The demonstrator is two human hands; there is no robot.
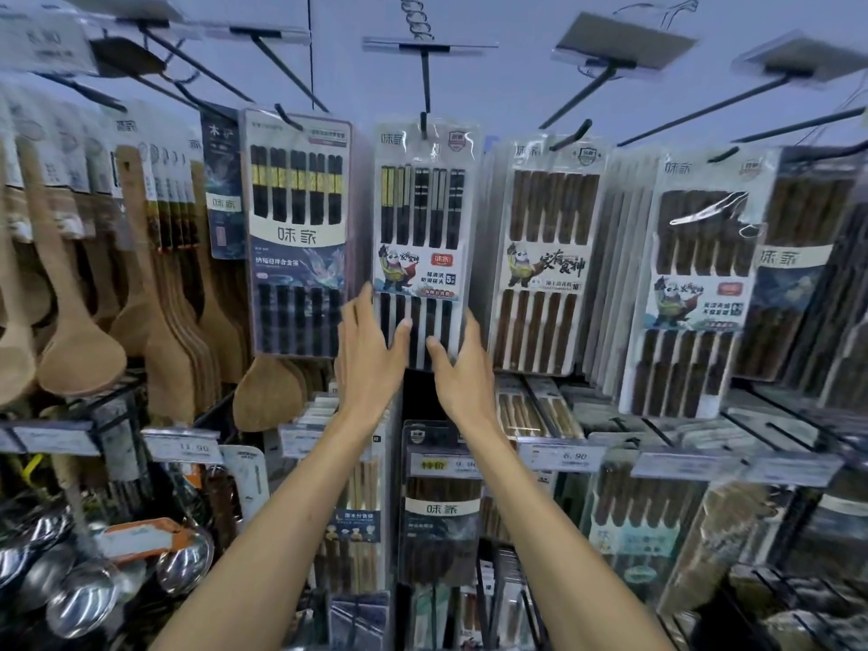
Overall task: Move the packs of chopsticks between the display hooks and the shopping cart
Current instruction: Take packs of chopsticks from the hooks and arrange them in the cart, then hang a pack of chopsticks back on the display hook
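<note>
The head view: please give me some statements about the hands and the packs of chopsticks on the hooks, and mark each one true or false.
1. Both hands touch the lower part of the same pack of black chopsticks. True: the left hand is at its left edge, the right hand at its right.
2. That pack hangs on a display hook. True.
3. The pack to its right holds black chopsticks. False: they are brown wood.
4. The wooden spoons hang at the far right. False: they hang on the left.
5. A shopping cart stands under the hands. False: none is in view.
</note>
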